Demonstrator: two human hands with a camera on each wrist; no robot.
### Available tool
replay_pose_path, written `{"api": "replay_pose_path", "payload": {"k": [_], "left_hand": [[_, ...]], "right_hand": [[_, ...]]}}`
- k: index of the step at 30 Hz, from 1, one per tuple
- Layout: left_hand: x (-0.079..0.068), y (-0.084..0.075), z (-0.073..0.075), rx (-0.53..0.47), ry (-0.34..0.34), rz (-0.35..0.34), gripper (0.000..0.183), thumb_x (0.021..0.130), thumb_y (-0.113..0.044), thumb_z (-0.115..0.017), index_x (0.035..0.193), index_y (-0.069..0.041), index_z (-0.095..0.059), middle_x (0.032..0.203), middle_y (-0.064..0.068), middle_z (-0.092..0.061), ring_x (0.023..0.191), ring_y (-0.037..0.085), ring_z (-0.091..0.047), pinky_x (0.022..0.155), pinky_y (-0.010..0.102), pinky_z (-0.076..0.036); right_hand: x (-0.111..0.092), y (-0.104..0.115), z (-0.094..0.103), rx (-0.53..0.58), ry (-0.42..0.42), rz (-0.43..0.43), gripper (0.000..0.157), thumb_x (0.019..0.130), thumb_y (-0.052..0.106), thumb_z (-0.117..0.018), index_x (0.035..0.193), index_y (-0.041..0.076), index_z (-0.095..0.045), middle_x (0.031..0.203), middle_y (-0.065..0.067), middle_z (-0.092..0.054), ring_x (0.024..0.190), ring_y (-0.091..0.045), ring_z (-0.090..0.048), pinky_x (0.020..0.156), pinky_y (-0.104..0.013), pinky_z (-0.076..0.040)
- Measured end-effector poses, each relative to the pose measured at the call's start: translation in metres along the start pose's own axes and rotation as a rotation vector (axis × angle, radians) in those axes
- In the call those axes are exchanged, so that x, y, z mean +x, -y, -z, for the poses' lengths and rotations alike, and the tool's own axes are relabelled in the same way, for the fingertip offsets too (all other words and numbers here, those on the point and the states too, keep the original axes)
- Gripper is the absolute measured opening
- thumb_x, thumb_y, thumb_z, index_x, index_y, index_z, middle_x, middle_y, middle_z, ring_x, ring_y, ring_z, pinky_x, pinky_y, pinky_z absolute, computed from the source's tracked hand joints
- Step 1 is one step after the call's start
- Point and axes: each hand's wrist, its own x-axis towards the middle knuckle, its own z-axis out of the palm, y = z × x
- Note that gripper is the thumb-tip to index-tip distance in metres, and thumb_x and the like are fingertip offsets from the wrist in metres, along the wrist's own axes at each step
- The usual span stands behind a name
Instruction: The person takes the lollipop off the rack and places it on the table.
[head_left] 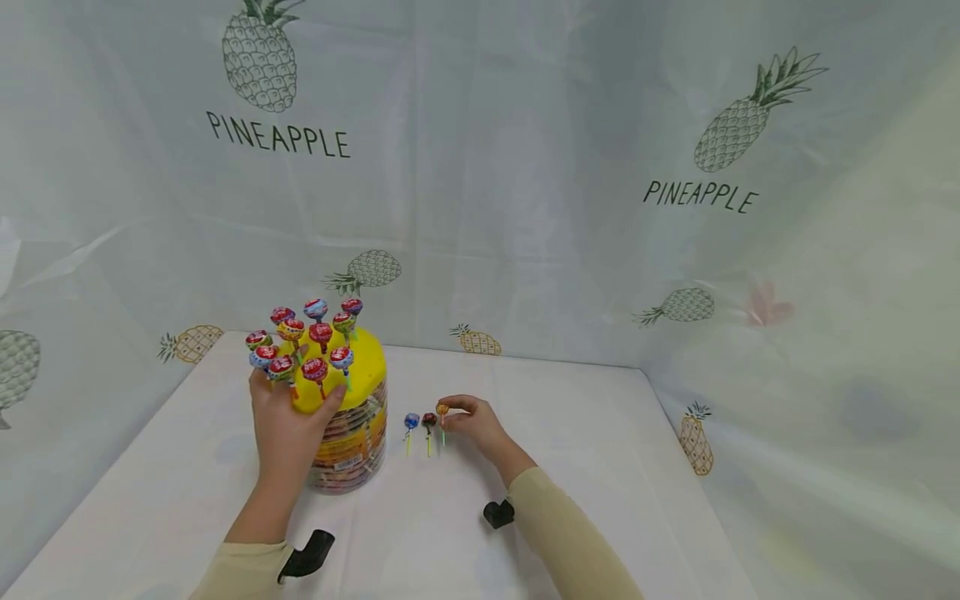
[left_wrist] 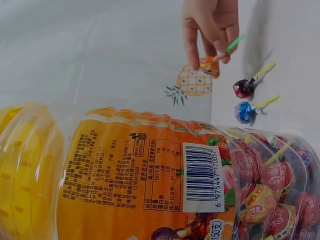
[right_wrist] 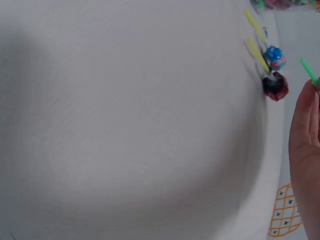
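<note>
A clear jar (head_left: 352,454) full of lollipops stands upright on the table, with an orange label (left_wrist: 115,175). Its yellow lid (head_left: 369,362) bears several wrapped lollipops standing on their sticks. My left hand (head_left: 288,429) grips the lid at its near side, thumb to the right; the other fingers are mostly hidden behind the lollipops. To the right of the jar, my right hand (head_left: 480,427) pinches an orange-wrapped lollipop (left_wrist: 209,66) with a green stick (right_wrist: 308,71). Beside it lie a dark red lollipop (head_left: 429,419) and a blue lollipop (head_left: 412,421), both with yellow sticks.
A white cloth covers the table (head_left: 585,467). Behind it hangs a pale curtain (head_left: 487,183) printed with pineapples. A black wrist mount (head_left: 307,554) shows by the left sleeve, another black mount (head_left: 498,514) by the right sleeve.
</note>
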Motion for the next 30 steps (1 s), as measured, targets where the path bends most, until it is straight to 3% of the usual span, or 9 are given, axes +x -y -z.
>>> {"api": "replay_pose_path", "payload": {"k": [4, 12, 22, 30], "left_hand": [[0.000, 0.001, -0.001, -0.006, -0.003, -0.006, 0.081, 0.085, -0.035, -0.076, 0.150, -0.012, -0.034, 0.148, 0.016, -0.023, 0.135, 0.032, -0.029, 0.102, 0.059, -0.040], [0.001, 0.001, -0.001, -0.007, -0.012, -0.016, 0.080, 0.084, -0.034, -0.077, 0.149, -0.011, -0.036, 0.148, 0.016, -0.023, 0.135, 0.032, -0.030, 0.101, 0.060, -0.041], [0.000, 0.001, -0.001, -0.004, -0.016, -0.018, 0.081, 0.084, -0.035, -0.077, 0.149, -0.012, -0.035, 0.148, 0.017, -0.023, 0.134, 0.034, -0.030, 0.102, 0.060, -0.040], [0.000, 0.002, -0.001, 0.007, -0.014, -0.006, 0.080, 0.084, -0.037, -0.076, 0.148, -0.009, -0.037, 0.148, 0.017, -0.023, 0.134, 0.035, -0.030, 0.101, 0.061, -0.040]], "right_hand": [[0.003, -0.008, 0.001, -0.051, -0.017, -0.053, 0.039, 0.084, -0.003, -0.073, 0.121, 0.007, -0.067, 0.115, -0.008, -0.067, 0.090, -0.015, -0.067, 0.078, -0.028, -0.055], [0.004, -0.012, 0.001, -0.116, -0.035, -0.078, 0.038, 0.081, -0.008, -0.072, 0.117, 0.006, -0.068, 0.100, -0.007, -0.067, 0.085, -0.015, -0.063, 0.070, -0.027, -0.056], [0.007, -0.012, -0.003, -0.315, -0.056, -0.073, 0.036, 0.079, -0.010, -0.073, 0.110, 0.007, -0.070, 0.091, -0.003, -0.064, 0.079, -0.015, -0.059, 0.065, -0.025, -0.055], [0.010, -0.012, -0.003, -0.407, -0.054, -0.055, 0.036, 0.078, -0.007, -0.075, 0.111, 0.007, -0.070, 0.092, -0.002, -0.062, 0.080, -0.015, -0.057, 0.066, -0.026, -0.053]]}}
